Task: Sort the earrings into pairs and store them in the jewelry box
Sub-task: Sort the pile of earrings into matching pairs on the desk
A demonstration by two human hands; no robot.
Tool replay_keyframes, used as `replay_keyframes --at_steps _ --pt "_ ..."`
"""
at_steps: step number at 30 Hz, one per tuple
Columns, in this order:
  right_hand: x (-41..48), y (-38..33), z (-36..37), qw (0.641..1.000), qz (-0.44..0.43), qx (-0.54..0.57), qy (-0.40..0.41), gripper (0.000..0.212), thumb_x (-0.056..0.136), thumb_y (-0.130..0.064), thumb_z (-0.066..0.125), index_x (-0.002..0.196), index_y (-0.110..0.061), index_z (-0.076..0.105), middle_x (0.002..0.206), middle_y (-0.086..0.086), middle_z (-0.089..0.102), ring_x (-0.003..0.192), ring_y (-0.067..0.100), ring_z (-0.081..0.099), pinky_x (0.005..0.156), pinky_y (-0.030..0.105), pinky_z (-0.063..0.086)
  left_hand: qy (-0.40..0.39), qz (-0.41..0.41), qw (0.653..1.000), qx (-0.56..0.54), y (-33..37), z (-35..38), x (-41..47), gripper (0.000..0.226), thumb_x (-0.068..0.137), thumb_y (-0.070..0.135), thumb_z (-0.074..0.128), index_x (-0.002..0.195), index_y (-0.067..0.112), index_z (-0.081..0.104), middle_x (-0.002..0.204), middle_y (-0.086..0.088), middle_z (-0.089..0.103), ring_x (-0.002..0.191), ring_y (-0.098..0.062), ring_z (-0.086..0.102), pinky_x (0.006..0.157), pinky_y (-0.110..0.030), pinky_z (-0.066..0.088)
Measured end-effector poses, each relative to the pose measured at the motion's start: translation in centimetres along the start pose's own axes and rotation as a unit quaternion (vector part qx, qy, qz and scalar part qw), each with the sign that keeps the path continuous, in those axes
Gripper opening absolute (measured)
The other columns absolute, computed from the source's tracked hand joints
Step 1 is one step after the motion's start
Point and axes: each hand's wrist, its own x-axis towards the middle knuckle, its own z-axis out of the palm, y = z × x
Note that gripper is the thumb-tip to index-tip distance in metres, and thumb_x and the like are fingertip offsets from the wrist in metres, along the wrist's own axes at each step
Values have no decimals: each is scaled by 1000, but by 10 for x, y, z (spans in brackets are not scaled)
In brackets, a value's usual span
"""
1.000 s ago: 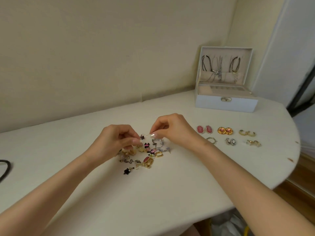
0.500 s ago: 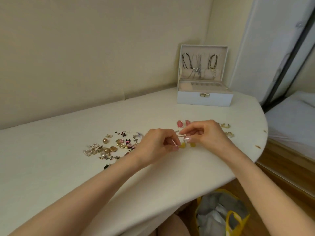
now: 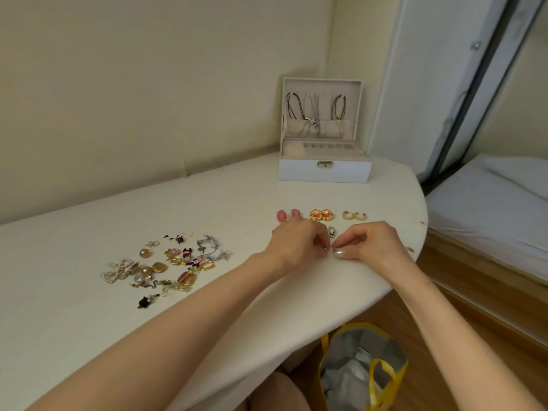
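Observation:
My left hand (image 3: 299, 243) and my right hand (image 3: 367, 243) meet fingertip to fingertip low over the table, each pinching a small earring (image 3: 325, 248) that is mostly hidden. Behind them lie sorted pairs: pink ovals (image 3: 281, 215), gold-and-pink rounds (image 3: 321, 215), gold hoops (image 3: 354, 215) and a small silver piece (image 3: 331, 231). A heap of unsorted earrings (image 3: 169, 264) lies to the left. The white jewelry box (image 3: 324, 170) stands open at the back, necklaces hanging in its lid.
The white table (image 3: 237, 197) curves away at its right edge, close to my right hand. A yellow bag (image 3: 363, 366) sits on the wooden floor below. A bed (image 3: 489, 197) is at the right; walls stand close behind.
Both hands have moved right from the unsorted heap to the area of the sorted pairs, carrying small earrings. The view has swung right as well.

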Motion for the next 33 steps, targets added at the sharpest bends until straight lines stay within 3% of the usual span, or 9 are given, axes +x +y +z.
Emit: replay_keyframes --at_steps 8,12,15,20,25,27,28,31,33 --pt "4 5 7 999 -12 -40 24 15 68 -1 79 78 -11 76 62 -13 61 63 -1 56 61 1 41 5 0 1000 -6 -3 5 4 12 80 21 67 92 22 65 91 5 68 108 -20 45 78 -30 37" --pt "4 6 9 998 -20 -52 34 17 70 -2 79 82 -12 75 60 -8 58 52 -3 53 57 1 39 16 -1 1000 -8 -3 1 1 19 81 25 68 99 20 64 86 9 60 100 -16 47 71 -26 33" --pt "4 2 11 998 -30 -44 46 17 70 -6 79 85 -14 74 65 -4 58 53 1 50 56 4 38 34 6 999 -5 -6 -6 -8 24 81 28 68 102 18 63 88 7 56 91 -14 40 69 -25 33" --pt "0 -16 22 996 -75 17 55 6 76 -12 75 82 -14 74 77 1 63 57 -7 51 55 5 39 77 16 997 6 -22 -32 -33 22 83 24 66 104 18 62 88 12 57 89 -13 48 72 -24 36" --pt "-5 -42 52 991 -107 79 -7 3 79 -9 72 82 -10 73 74 -9 63 63 -20 50 72 4 37 101 -45 994 -6 -51 -66 -67 14 83 26 66 95 19 65 80 14 56 80 -14 53 72 -27 44" --pt "-4 -52 69 989 -120 82 -31 4 79 -9 71 82 -10 73 81 -2 69 78 -15 55 93 3 31 116 -84 990 -16 -66 -81 -77 10 82 22 68 91 18 65 75 15 57 73 -13 54 64 -19 41" --pt "-3 -55 77 988 -131 68 -39 4 79 -11 72 83 -12 74 85 3 70 78 -8 57 94 1 29 124 -102 987 -19 -73 -88 -82 7 82 20 67 89 17 65 74 14 57 69 -12 53 58 -15 39" --pt "-2 -65 101 984 -160 39 -61 5 80 -17 71 83 -15 74 85 0 70 62 -7 50 66 4 37 144 -155 977 -30 -96 -104 -97 4 83 15 66 86 16 64 74 10 58 63 -9 51 47 -10 39" --pt "-1 -72 114 982 -171 34 -76 5 81 -19 70 84 -17 74 84 -4 68 61 -10 49 60 7 36 155 -180 971 -24 -110 -111 -107 3 83 14 66 85 16 64 74 7 59 65 -9 51 53 -15 39"
